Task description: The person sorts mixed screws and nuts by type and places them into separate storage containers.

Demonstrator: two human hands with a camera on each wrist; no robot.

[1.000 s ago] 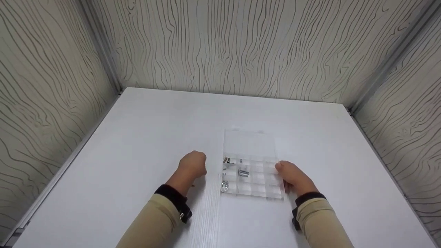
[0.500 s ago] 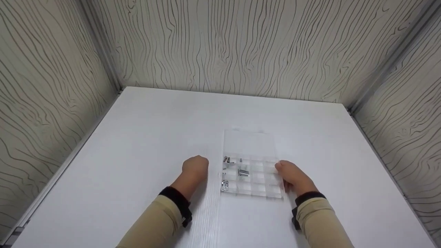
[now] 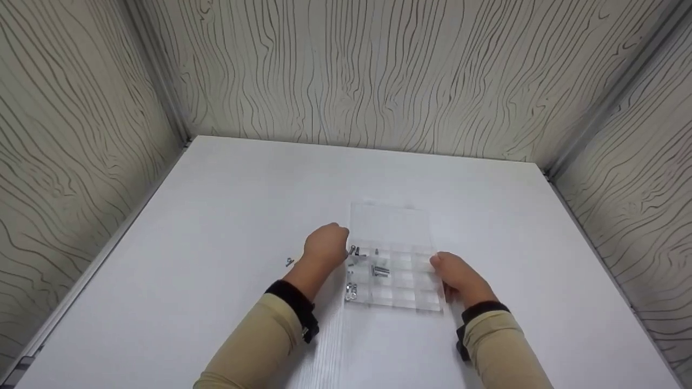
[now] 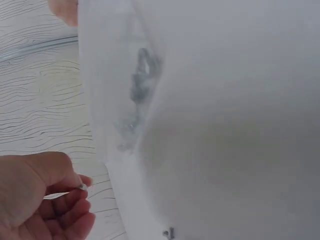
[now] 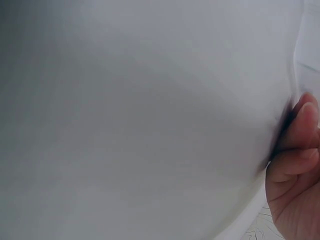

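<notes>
A clear plastic compartment box (image 3: 403,296) lies with its lid (image 3: 390,222) folded back behind it. My left hand (image 3: 326,246) is at the box's left edge, beside the rear left compartment. In the left wrist view, its thumb and forefinger pinch a small silvery screw (image 4: 83,187), mostly hidden by the fingertips. My right hand (image 3: 459,274) holds the box's right side, thumb on the rim and the other fingers curled low against the outside. Several screws (image 3: 381,270) lie in one compartment, and nuts or washers (image 3: 351,292) fill the front left one.
A couple of loose screws (image 3: 290,262) lie on the white table (image 3: 243,194), left of my left wrist. Wood-patterned panels (image 3: 346,70) close in the table at the back and both sides.
My left hand has moved right and forward to the box's left edge, uncovering loose screws on the table. The right hand and the box have stayed almost still.
</notes>
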